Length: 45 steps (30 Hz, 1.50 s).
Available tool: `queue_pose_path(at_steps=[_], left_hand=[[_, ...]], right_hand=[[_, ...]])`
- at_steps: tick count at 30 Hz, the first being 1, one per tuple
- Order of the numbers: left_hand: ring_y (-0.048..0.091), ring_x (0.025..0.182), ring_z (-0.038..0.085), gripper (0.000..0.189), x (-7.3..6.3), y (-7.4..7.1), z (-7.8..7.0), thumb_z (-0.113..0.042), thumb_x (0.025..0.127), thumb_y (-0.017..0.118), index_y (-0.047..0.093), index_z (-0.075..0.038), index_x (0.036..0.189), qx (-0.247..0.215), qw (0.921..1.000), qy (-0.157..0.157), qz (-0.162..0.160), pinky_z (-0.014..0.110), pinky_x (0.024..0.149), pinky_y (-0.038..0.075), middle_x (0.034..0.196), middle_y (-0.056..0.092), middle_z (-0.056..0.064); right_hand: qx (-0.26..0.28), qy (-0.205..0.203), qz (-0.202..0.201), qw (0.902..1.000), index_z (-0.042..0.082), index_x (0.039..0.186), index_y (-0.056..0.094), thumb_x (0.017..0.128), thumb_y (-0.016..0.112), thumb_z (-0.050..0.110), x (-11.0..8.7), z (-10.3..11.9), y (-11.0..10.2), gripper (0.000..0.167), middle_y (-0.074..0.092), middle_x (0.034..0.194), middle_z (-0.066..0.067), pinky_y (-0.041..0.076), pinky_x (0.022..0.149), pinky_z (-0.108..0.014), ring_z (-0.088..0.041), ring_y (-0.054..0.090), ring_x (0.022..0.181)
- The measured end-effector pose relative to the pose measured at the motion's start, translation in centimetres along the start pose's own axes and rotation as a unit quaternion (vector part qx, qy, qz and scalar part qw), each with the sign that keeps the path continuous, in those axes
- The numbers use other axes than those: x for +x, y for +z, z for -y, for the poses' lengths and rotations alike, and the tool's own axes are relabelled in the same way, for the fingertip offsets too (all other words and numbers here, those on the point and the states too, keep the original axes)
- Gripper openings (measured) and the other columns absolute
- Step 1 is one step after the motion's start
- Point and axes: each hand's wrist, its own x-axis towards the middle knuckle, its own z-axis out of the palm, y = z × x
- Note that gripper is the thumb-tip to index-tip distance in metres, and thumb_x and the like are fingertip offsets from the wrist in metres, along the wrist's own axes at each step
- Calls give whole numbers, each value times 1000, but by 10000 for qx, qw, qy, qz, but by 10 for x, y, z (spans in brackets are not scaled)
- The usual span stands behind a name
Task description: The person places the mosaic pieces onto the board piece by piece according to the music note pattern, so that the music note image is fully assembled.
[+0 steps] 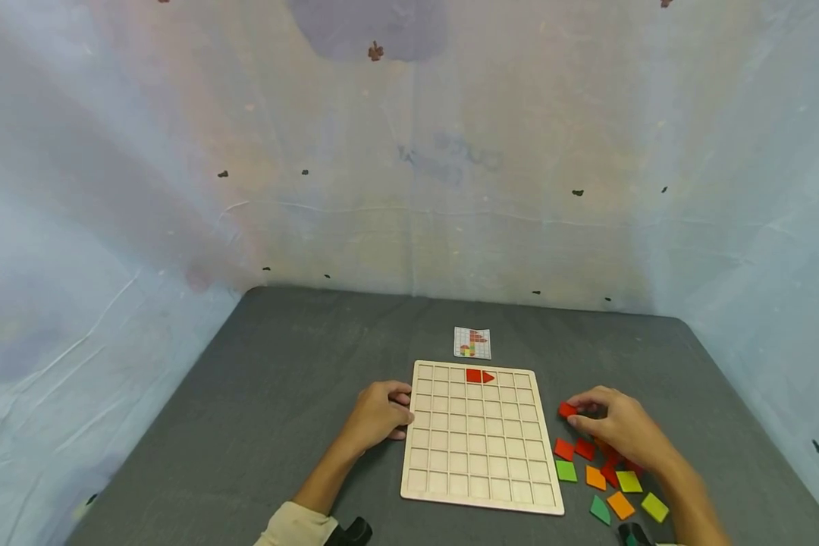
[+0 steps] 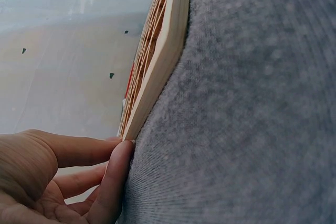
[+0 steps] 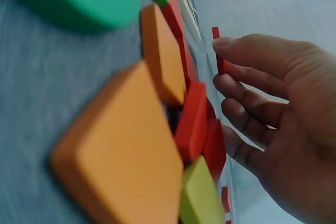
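A wooden grid board (image 1: 476,442) lies on the dark table, with a red square tile (image 1: 474,376) and a red triangle tile (image 1: 487,377) side by side in its far row. At the board's left edge, my left hand (image 1: 375,417) pinches the rim between thumb and finger; the left wrist view shows those fingertips (image 2: 124,153) against the pale wood. Right of the board, my right hand (image 1: 621,426) holds a thin red tile (image 3: 217,51) between thumb and fingers, raised above the loose tiles. Its exact shape is hard to tell edge-on.
A small printed card (image 1: 472,343) with a coloured grid pattern lies beyond the board. Several loose red, orange, yellow and green tiles, among them an orange square (image 1: 620,505) and a green rounded piece (image 1: 600,509), lie below the right hand. A pale sheet (image 1: 409,227) hangs around the table.
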Motion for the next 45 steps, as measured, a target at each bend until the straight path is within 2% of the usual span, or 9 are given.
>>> queue_pose_path(at_steps=[4, 9, 18, 26, 34, 45], left_hand=[[73, 88, 20, 49, 0, -1, 0, 5, 84, 76, 67, 8, 132, -18, 10000, 9, -20, 32, 61, 66, 110, 67, 17], [73, 88, 19, 48, 1, 0, 0, 4, 85, 76, 67, 7, 132, 38, 10000, -30, -44, 31, 60, 65, 110, 67, 15], [73, 89, 19, 48, 2, 1, 0, 3, 86, 76, 67, 7, 132, 73, 10000, 20, -30, 32, 61, 66, 110, 67, 15], [73, 90, 21, 48, -1, 0, -3, 5, 85, 76, 67, 7, 132, -27, 10000, -24, 5, 33, 62, 66, 110, 67, 17], [73, 90, 21, 48, -2, -1, -3, 5, 84, 76, 67, 8, 132, -12, 10000, -20, -10, 33, 61, 66, 110, 67, 17], [73, 91, 21, 49, -2, 0, -2, 5, 85, 76, 66, 8, 133, -67, 10000, -25, 24, 33, 61, 66, 111, 67, 17]], right_hand=[[17, -289, -158, 9995, 16, 117, 79, 96, 80, 36, 4, 8, 4, 29, 69, 110, 0, 51, 74, -35, -16, 57, 92], [33, -579, -245, 9980, 19, 115, 79, 95, 80, 33, 11, 22, 7, 24, 70, 112, 2, 55, 79, -39, -18, 61, 98], [6, -999, -244, 9947, 15, 114, 80, 95, 81, 30, 32, 46, 15, 24, 70, 109, 4, 55, 81, -38, -20, 61, 101], [199, -1150, -7, 9932, 12, 116, 79, 97, 78, 26, 48, 65, 28, 23, 69, 106, 3, 49, 77, -35, -20, 55, 98], [278, -1372, 32, 9902, 11, 113, 80, 95, 80, 23, 63, 78, 39, 21, 71, 104, 1, 50, 79, -37, -20, 57, 96], [399, -1435, 203, 9886, 6, 110, 79, 93, 80, 17, 71, 88, 49, 20, 70, 98, 0, 50, 75, -32, -17, 57, 92]])
